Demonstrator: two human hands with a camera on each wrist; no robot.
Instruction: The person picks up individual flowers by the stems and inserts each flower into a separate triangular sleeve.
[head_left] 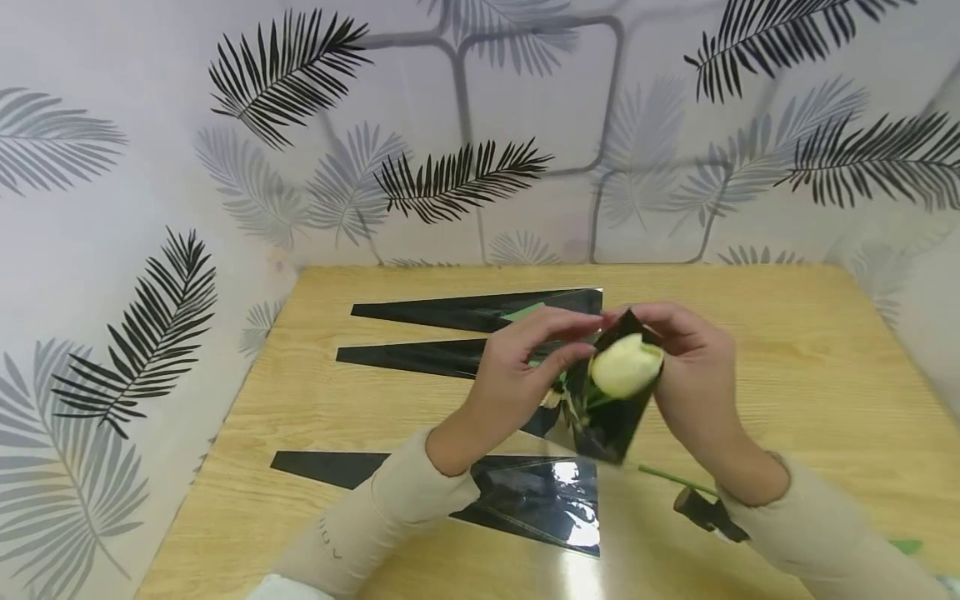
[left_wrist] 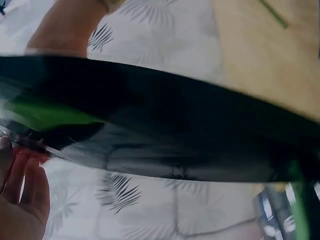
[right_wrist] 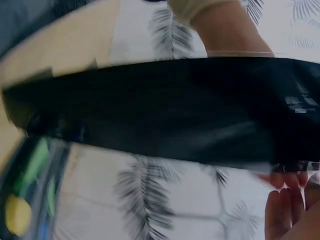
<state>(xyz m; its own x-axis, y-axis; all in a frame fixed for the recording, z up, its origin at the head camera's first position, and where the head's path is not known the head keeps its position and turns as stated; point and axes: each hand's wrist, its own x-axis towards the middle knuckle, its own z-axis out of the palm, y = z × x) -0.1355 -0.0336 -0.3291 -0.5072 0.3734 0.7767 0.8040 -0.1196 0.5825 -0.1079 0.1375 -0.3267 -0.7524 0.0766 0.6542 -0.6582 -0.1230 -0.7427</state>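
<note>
Over the middle of the table, both hands hold a long black flower sleeve (head_left: 609, 429) with a clear front. A pale cream tulip (head_left: 626, 367) sits in its mouth. My left hand (head_left: 517, 358) pinches the sleeve's rim from the left, thumb and fingers at the edge. On the opposite side my right hand (head_left: 693, 375) grips the rim. In the left wrist view a green leaf (left_wrist: 50, 115) shows through the clear side, and the left hand's fingers (left_wrist: 31, 182) are at the rim. The right wrist view shows the black back of the sleeve (right_wrist: 150, 110), tapering away from the hand.
More black sleeves lie on the wooden table: one at the back (head_left: 420, 312), another just below it (head_left: 405, 357), and one at the front (head_left: 540, 500) with a glossy clear face. By the right forearm are a green stem (head_left: 675, 477) and a small dark object (head_left: 697, 508).
</note>
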